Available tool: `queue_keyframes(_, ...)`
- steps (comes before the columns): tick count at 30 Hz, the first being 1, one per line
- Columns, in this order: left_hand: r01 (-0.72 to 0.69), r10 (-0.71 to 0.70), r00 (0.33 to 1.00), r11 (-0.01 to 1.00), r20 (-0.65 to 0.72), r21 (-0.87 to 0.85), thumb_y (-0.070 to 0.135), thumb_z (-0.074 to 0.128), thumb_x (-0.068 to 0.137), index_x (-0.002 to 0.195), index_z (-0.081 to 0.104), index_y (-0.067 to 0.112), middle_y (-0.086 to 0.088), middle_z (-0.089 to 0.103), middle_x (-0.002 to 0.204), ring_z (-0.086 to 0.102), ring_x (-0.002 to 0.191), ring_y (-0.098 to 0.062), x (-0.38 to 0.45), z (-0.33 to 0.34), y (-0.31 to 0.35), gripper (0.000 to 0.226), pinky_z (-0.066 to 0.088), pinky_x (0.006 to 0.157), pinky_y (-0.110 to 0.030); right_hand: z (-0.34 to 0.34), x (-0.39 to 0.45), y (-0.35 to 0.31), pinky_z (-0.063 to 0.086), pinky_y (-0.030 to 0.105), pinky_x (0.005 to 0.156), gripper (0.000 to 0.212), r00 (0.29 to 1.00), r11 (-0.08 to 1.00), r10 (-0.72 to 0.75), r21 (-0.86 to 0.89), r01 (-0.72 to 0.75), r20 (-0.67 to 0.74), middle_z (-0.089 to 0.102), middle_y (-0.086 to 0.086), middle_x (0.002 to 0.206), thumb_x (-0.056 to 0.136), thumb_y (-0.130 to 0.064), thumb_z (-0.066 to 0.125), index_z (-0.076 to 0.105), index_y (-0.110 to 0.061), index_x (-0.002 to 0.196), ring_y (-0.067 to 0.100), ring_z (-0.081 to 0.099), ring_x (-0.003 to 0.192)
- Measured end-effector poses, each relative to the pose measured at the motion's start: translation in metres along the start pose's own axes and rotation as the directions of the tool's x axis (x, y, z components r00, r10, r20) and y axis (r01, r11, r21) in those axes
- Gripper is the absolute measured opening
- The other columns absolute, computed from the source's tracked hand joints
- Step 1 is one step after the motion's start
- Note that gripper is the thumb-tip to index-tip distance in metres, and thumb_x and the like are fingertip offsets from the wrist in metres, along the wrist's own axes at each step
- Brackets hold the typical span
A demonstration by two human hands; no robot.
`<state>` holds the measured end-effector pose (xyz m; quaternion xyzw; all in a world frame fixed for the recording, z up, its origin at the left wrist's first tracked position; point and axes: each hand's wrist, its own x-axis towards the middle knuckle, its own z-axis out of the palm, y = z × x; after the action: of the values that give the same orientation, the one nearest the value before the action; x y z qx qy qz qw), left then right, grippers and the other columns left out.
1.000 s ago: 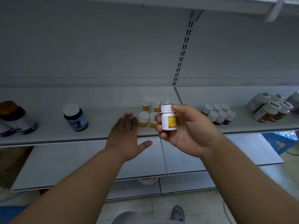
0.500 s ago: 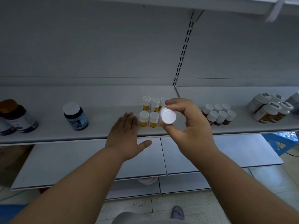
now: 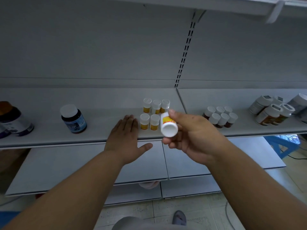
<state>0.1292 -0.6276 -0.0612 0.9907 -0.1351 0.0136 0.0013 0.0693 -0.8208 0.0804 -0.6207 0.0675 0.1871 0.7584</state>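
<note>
Restocking of one cluster, apparently close to done: five yellow-labelled bottles (image 3: 150, 114) already upright on the shelf (image 3: 99, 135) in two rows, three behind and two in front, with a free spot at the front right. Sixth, a small white bottle (image 3: 168, 126) with the same yellow label, not yet set down: gripped in the right hand (image 3: 197, 140), thumb and curled fingers pinching its sides, tilted over just above the shelf's front edge, one round white end turned toward the camera, close beside that free spot. Left hand (image 3: 126, 135) holding nothing, fingers straight and together, palm down on the front of the shelf just left of the front row, thumb spread out past the edge. Left to do, as a judgement: turn the bottle upright, lower it into the gap, square it with its neighbours, let go. Little in the way there, only the two nearest bottles, close enough to be knocked by a careless knuckle. Further along the shelf, well apart: a dark jar (image 3: 74, 119) with a white lid and blue label to the left, more jars at the far left edge, six brown bottles (image 3: 220, 117) with white caps to the right, larger jars (image 3: 272, 112) beyond them. Behind, a slotted upright (image 3: 184, 52) between two back panels; below, a lower shelf (image 3: 83, 163) and, at the right, part of a blue stool (image 3: 282, 145).
</note>
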Motion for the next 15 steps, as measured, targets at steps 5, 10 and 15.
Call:
queue_keyframes(5, -0.001, 0.001, 1.0, 1.0, 0.004, 0.011, 0.088, 0.0, 0.069, 0.157, 0.005, 0.008, -0.011, 0.004, 0.166, -0.001, 0.153, -0.025, 0.0, 0.0, 0.0, 0.119, -0.002, 0.121, -0.036, -0.015, 0.017, 0.003, 0.043, 0.026, 0.051, 0.026, 0.991, 0.985, 0.122, 0.128, -0.115, -0.047, 0.064, 0.014, 0.08, 0.09, -0.032, 0.061, 0.067, -0.007, 0.095, 0.018, 0.052, 0.058)
queue_keyframes(10, -0.004, 0.004, 1.0, 1.0, 0.009, 0.02, 0.088, -0.001, 0.069, 0.157, 0.004, 0.008, -0.011, 0.004, 0.166, 0.0, 0.153, -0.025, 0.0, 0.001, 0.0, 0.119, -0.003, 0.121, -0.036, -0.037, 0.039, 0.0, 0.052, 0.033, 0.064, 0.01, 0.976, 0.97, -0.158, -0.208, 0.125, -0.149, 0.069, 0.008, 0.079, 0.095, -0.015, 0.057, 0.066, -0.012, 0.098, 0.021, 0.061, 0.07)
queue_keyframes(15, 0.01, -0.01, 1.0, 1.0, 0.026, 0.012, 0.088, 0.002, 0.07, 0.157, 0.001, 0.009, -0.01, 0.0, 0.166, -0.003, 0.153, -0.024, 0.001, 0.0, 0.001, 0.118, -0.005, 0.12, -0.036, -0.047, 0.066, -0.012, 0.057, 0.033, 0.077, 0.02, 0.887, 0.677, -0.439, -0.702, 0.22, -0.146, 0.066, -0.002, 0.102, 0.09, -0.021, 0.064, 0.062, -0.023, 0.109, 0.015, 0.069, 0.078)
